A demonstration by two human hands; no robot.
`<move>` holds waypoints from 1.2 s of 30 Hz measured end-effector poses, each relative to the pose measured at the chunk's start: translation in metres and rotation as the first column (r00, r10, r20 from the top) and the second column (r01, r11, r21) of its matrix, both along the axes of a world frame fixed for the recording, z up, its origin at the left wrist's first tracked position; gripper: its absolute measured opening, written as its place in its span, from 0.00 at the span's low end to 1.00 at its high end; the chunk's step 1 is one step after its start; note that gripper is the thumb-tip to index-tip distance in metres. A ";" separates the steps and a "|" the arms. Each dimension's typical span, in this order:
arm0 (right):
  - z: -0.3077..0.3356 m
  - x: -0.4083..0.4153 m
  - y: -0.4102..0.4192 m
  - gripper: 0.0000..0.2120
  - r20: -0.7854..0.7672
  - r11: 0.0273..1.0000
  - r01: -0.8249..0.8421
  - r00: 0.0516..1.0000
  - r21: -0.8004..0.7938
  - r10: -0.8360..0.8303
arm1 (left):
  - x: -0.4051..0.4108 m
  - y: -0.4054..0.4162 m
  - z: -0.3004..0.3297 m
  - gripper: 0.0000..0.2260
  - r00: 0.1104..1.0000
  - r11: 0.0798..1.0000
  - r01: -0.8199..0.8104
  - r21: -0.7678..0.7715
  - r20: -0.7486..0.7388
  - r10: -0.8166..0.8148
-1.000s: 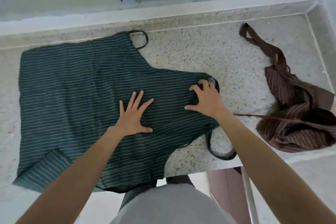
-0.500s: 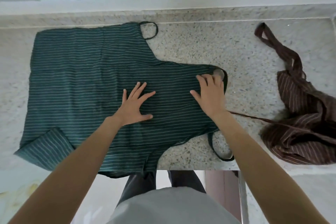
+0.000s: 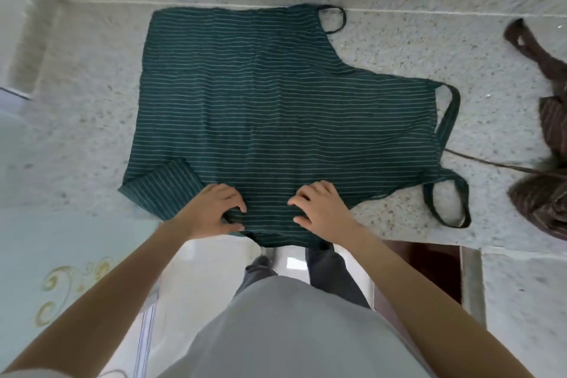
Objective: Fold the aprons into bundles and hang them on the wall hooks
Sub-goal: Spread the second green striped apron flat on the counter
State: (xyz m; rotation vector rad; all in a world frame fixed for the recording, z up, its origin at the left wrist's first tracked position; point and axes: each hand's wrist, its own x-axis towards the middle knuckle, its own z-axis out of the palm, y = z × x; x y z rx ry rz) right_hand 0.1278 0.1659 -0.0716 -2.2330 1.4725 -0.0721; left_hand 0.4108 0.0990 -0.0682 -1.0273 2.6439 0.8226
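The left hand (image 3: 211,212) and the right hand (image 3: 322,210) sit side by side on the near edge of the green apron (image 3: 276,107). On both hands the fingers are curled and pinch the cloth, and a small ridge of cloth bunches up between them. The hands are close together, near the middle of that edge, just where the cloth hangs a little over the front of the tabletop (image 3: 92,101).

All the rest of the green apron lies away from the hands, toward the wall. It lies sideways. Its wide skirt end is on the left and its narrow bib end is on the right, so its long way runs left to right. I think the next move is to lift this near edge and fold it away, over the far half. The left hand is nearer the turned-up corner (image 3: 162,187) at the skirt end. The right hand is nearer the strap loop (image 3: 446,198) by the bib.

The green apron is dark with thin pale stripes, and it is spread mostly flat with soft wrinkles. Another strap loop lies at the far edge.

A brown apron (image 3: 549,138) sits in a heap at the right, well apart, not folded yet.
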 end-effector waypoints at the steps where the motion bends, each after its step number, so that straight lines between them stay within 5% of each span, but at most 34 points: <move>1: -0.001 0.008 0.003 0.15 -0.040 0.997 0.069 0.997 -0.020 -0.070 | 0.010 -0.001 0.000 0.17 1.000 1.000 0.025 -0.009 0.007 -0.025; 7: 0.001 0.064 0.025 0.20 -0.264 0.927 0.353 0.889 -0.128 -0.375 | 0.048 0.000 -0.009 0.11 0.983 0.966 0.184 -0.181 0.019 -0.183; 11: 0.006 0.109 0.039 0.22 -0.069 0.955 0.241 0.964 -0.174 -0.256 | 0.059 0.000 -0.001 0.12 0.966 0.954 0.181 -0.238 -0.138 -0.218; 13: 0.011 0.133 0.039 0.23 -0.031 0.979 0.195 0.980 -0.058 -0.197 | 0.064 -0.001 0.006 0.14 0.952 0.955 0.171 -0.242 -0.209 -0.224; 17: 0.015 0.150 0.047 0.16 -0.187 0.953 0.284 0.947 0.108 -0.262 | 0.087 0.005 0.022 0.19 0.940 0.971 0.067 -0.228 -0.313 -0.139; 25: 0.024 0.067 0.098 0.08 -0.531 0.861 0.501 0.709 -0.084 -0.464 | 0.120 0.027 0.024 0.09 0.963 0.953 -0.120 -0.277 -0.266 0.044; 28: 0.039 0.037 0.118 0.13 -0.604 0.770 0.638 0.621 0.018 -0.500 | 0.128 0.035 0.020 0.09 0.982 0.934 -0.131 -0.333 -0.175 0.075; 34: 0.037 0.044 0.147 0.26 -0.447 0.812 0.571 0.761 0.119 -0.470 | 0.124 0.055 0.029 0.07 0.991 0.911 -0.129 -0.391 -0.086 0.104; 36: 0.034 0.058 0.147 0.23 -0.341 0.819 0.569 0.787 0.076 -0.515 | 0.122 0.060 0.033 0.07 0.989 0.901 -0.143 -0.409 -0.085 0.118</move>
